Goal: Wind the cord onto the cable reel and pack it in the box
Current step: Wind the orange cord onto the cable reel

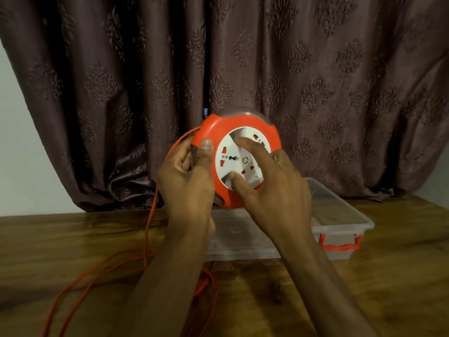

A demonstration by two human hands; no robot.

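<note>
The cable reel [237, 156] is held up in the air above the table, its face turned toward the camera, just in front of and above the box. It is a round, smooth plastic disc: an orange outer shell around a white centre plate with socket holes showing orange behind them. The left hand [185, 173] grips the reel's left edge, thumb pressed flat on the orange rim in front and the other fingers curled behind it. The right hand [272, 181] rests on the white centre, 1 finger stretched across the upper part of the plate and the thumb pushed against its lower edge; the remaining fingers lie loosely bent over the right side.

The cord [147, 227], thin, round and orange, leaves the reel at its upper left, passes by the left hand's fingers, drops to the table and lies there in loose loops near the bottom of the view.

The box [340, 215] is clear plastic, rectangular, open, with an orange handle on its near side. It sits on a glossy wooden table [60, 239]. Behind hangs a brown curtain [315, 81] with an embossed pattern, falling in soft folds
</note>
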